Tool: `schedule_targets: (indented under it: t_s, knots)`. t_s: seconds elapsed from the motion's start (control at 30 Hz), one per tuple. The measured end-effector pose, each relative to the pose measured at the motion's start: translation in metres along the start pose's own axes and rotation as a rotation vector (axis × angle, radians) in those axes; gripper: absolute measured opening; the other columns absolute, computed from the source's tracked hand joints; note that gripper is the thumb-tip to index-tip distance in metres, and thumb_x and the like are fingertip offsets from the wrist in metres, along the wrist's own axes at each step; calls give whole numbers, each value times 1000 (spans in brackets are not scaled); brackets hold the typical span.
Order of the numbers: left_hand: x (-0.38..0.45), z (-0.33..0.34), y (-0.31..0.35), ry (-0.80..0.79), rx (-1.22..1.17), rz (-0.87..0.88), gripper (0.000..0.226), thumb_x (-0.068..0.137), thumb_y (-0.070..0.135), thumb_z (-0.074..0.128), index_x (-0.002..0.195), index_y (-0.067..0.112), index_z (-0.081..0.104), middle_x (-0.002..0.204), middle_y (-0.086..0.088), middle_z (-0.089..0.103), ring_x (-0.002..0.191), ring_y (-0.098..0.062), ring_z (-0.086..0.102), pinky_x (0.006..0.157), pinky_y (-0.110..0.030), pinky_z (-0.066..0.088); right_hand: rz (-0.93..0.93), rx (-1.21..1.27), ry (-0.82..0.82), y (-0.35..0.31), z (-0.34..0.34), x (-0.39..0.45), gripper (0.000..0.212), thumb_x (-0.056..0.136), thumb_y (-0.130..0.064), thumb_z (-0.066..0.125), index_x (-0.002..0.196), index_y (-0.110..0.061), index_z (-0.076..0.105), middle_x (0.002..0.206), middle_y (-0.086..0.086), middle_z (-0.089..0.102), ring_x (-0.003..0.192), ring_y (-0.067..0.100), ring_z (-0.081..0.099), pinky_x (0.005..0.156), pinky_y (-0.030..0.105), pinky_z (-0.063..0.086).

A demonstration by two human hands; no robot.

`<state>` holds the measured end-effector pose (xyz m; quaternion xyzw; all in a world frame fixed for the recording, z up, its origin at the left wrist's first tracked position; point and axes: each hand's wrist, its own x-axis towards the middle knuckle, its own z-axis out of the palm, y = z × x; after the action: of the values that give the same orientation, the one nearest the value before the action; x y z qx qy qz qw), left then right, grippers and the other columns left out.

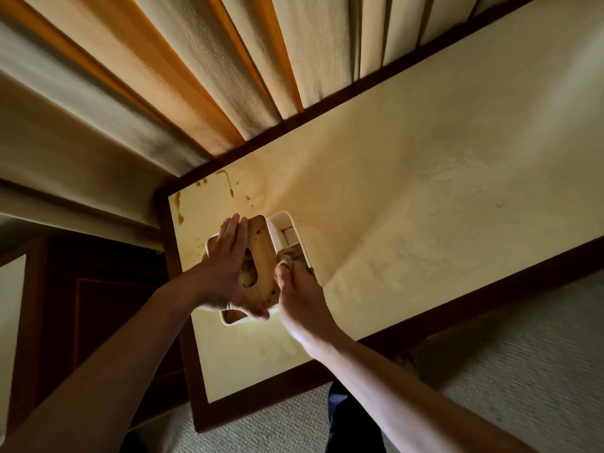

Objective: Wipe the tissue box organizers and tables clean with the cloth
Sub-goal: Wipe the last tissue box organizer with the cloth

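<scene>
**Both hands on the tissue box organizer at the tabletop's corner**

The left hand (pixel 228 273) lies flat with fingers straight and spread over the wooden lid (pixel 260 256) of the tissue box organizer (pixel 281 220), its thumb hooked at the lid's near end. The right hand (pixel 299 295) has its fingers curled round a bunched brownish cloth (pixel 289 256), pressing it into the open side compartment beside the lid.

The organizer is a white plastic box; its lid carries an oval slot, partly covered by the left hand, and dark spots near both ends. The side compartment is split by a divider; what lies in the far section cannot be made out.

The box sits near the left corner of a cream tabletop (pixel 425 178) framed in dark wood. Brown stains (pixel 225 178) and drips mark the surface just beyond the organizer. Pleated curtains (pixel 163 76), cream with orange bands, hang along the far edge. Pale carpet (pixel 523 354) lies on the near side.
</scene>
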<state>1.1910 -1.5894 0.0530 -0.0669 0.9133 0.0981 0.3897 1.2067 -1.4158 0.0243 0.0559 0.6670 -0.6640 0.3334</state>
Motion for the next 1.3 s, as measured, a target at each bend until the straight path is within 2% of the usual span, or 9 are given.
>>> schedule_targets:
  t_s: [0.3, 0.37, 0.47, 0.57, 0.67, 0.87, 1.07, 1.2, 1.3]
  knots:
    - [0, 12, -6, 143, -75, -19, 163, 41, 79, 82, 141, 41, -42, 158, 13, -35, 147, -21, -29, 120, -62, -3, -66, 165, -77, -16, -63, -6, 28, 106, -38, 36, 109, -25, 61, 85, 7, 64, 43, 14, 38, 32, 21, 33]
    - [-3, 15, -7, 201, -138, -92, 165, 36, 85, 78, 142, 41, -41, 162, 4, -29, 150, -25, -23, 118, -61, -11, -100, 223, -56, -17, -72, 2, 25, 104, -40, 39, 104, -33, 63, 82, -2, 69, 57, 42, 54, 43, 45, 52]
    - [-7, 23, -7, 288, -229, -222, 172, 19, 100, 61, 144, 37, -38, 165, -4, -20, 152, -32, -13, 117, -65, -7, -160, 262, -67, -15, -76, 10, 23, 98, -46, 44, 101, -38, 66, 107, 23, 63, 100, 69, 45, 75, 85, 34]
    - [-7, 34, -5, 392, -306, -342, 176, 11, 106, 48, 149, 31, -32, 166, -9, -11, 152, -37, -3, 117, -68, 2, -192, 260, -12, -16, -77, 15, 22, 104, -31, 42, 103, -26, 63, 95, 5, 65, 89, 17, 63, 78, 43, 53]
    - [-6, 44, 0, 479, -394, -453, 173, 15, 105, 49, 153, 29, -22, 167, -8, -5, 153, -36, -1, 114, -71, 3, -192, 252, -28, -14, -77, 18, 24, 106, -19, 38, 115, -16, 60, 95, -11, 64, 74, -13, 59, 63, 5, 42]
    - [-3, 53, 28, 569, -629, -757, 157, 40, 86, 76, 154, 27, -15, 163, -16, 5, 151, -36, 3, 114, -72, 7, -147, 300, -68, 1, -71, 23, 29, 106, -25, 38, 125, -19, 59, 101, -19, 63, 80, -21, 58, 68, -1, 40]
    - [1, 50, 47, 539, -868, -992, 171, 34, 86, 77, 152, 17, -25, 162, -21, 0, 151, -35, -1, 114, -68, 15, -77, 331, -124, 20, -63, 28, 26, 105, -28, 41, 99, -42, 62, 91, -30, 69, 92, -11, 62, 81, 12, 46]
    - [-6, 49, 50, 517, -836, -915, 168, 36, 95, 66, 153, 14, -26, 163, -19, -20, 150, -30, -21, 115, -69, 0, -20, 340, -157, 30, -57, 27, 27, 103, -34, 44, 124, -31, 61, 108, -18, 67, 100, -2, 61, 79, 16, 44]
    - [-20, 48, 35, 430, -552, -584, 162, 35, 92, 61, 153, 23, -26, 160, -11, -33, 146, -29, -32, 113, -69, -3, -12, 304, -210, 35, -53, 26, 29, 96, -48, 51, 115, -35, 68, 108, -2, 71, 84, 8, 61, 60, 19, 42]
